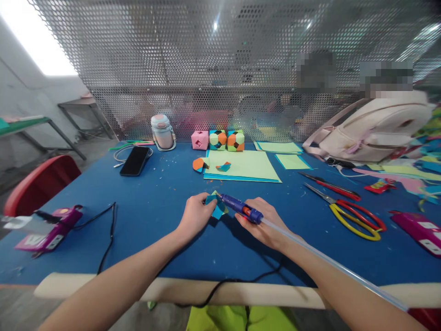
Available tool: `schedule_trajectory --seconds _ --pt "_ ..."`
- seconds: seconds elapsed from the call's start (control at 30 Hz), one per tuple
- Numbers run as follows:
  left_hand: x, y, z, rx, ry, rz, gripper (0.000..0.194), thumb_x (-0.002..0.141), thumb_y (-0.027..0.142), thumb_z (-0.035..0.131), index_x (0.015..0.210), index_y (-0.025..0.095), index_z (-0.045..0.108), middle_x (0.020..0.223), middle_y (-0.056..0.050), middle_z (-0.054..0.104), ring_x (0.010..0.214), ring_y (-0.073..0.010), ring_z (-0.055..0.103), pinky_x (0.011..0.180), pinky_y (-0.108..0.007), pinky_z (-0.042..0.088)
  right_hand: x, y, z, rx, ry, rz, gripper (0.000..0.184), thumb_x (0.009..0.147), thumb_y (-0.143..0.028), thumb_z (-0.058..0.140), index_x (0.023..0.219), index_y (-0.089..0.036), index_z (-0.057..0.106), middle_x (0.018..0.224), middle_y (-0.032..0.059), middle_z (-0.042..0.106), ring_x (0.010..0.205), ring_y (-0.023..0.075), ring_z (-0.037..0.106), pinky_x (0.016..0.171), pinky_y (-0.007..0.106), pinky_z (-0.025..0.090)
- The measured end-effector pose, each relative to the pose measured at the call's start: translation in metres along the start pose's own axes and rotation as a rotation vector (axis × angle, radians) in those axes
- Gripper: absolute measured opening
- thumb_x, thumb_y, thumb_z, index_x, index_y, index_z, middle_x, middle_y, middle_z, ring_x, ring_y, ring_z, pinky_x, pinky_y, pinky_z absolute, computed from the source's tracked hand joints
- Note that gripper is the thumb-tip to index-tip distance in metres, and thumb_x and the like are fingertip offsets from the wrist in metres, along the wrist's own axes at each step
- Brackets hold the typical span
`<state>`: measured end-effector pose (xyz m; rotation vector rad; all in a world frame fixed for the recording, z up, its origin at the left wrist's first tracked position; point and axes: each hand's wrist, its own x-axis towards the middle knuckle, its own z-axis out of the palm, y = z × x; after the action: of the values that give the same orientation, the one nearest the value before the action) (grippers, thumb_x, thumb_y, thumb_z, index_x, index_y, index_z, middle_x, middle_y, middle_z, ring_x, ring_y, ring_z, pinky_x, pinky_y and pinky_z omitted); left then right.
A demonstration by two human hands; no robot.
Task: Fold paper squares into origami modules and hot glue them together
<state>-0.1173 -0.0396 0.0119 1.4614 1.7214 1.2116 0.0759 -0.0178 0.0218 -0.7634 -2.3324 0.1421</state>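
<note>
My left hand (pixel 195 215) pinches a small folded paper piece (pixel 217 208), teal with a yellow-green edge, just above the blue table (pixel 155 202). My right hand (pixel 263 223) grips a blue glue gun (pixel 239 208). Its nozzle touches the paper piece, and a clear glue stick (pixel 327 259) runs back along my right forearm. The gun's black cord (pixel 241 281) hangs over the table's front edge.
Yellow-green sheets (pixel 241 165) with small folded pieces lie ahead; behind stand three paper cubes (pixel 217 139) and a bottle (pixel 161 132). A phone (pixel 135 161) lies left, scissors (pixel 354 216) right, a pink bag (pixel 372 128) far right. Purple devices (pixel 51 230) sit at both edges. People sit behind the mesh screen.
</note>
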Motion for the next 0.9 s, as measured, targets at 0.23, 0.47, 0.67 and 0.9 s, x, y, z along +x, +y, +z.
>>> schedule_trajectory --seconds 0.23,0.47,0.67,0.9 --pt "0.0002 -0.0013 0.0003 -0.013 -0.014 -0.007 0.023 0.070 0.032 0.055 0.054 0.016 0.055 0.050 0.003 0.048 0.052 -0.0112 0.041 0.049 -0.023 0.029 -0.0017 0.0005 0.0001 -0.019 0.023 -0.035 0.022 0.088 -0.029 0.047 0.067 -0.021 0.047 0.060 0.0007 0.055 0.057 0.0144 0.049 0.058 0.026 0.036" --pt "-0.0009 0.0008 0.0003 -0.057 -0.033 -0.016 0.022 0.068 0.032 0.055 0.053 0.016 0.055 0.050 0.002 0.048 0.049 -0.0108 0.042 0.047 -0.023 0.030 -0.0017 -0.0004 -0.0007 0.005 0.017 -0.045 0.024 0.088 -0.029 0.046 0.066 -0.021 0.045 0.060 0.0002 0.054 0.055 0.0134 0.045 0.059 0.026 0.036" --pt "-0.0019 0.0022 0.0012 -0.080 -0.055 -0.029 0.021 0.068 0.031 0.056 0.053 0.016 0.055 0.050 0.003 0.048 0.049 -0.0106 0.042 0.047 -0.023 0.031 -0.0021 0.0007 0.0001 -0.016 0.035 -0.049 0.024 0.088 -0.029 0.047 0.066 -0.021 0.044 0.060 0.0005 0.053 0.057 0.0140 0.046 0.058 0.026 0.035" --pt "-0.0014 0.0009 0.0014 -0.120 -0.071 -0.045 0.020 0.068 0.028 0.056 0.053 0.016 0.055 0.049 0.003 0.049 0.048 -0.0099 0.043 0.047 -0.022 0.032 -0.0017 -0.0011 -0.0008 -0.003 0.013 -0.059 0.023 0.088 -0.029 0.047 0.067 -0.021 0.045 0.061 0.0007 0.054 0.057 0.0143 0.047 0.059 0.026 0.037"
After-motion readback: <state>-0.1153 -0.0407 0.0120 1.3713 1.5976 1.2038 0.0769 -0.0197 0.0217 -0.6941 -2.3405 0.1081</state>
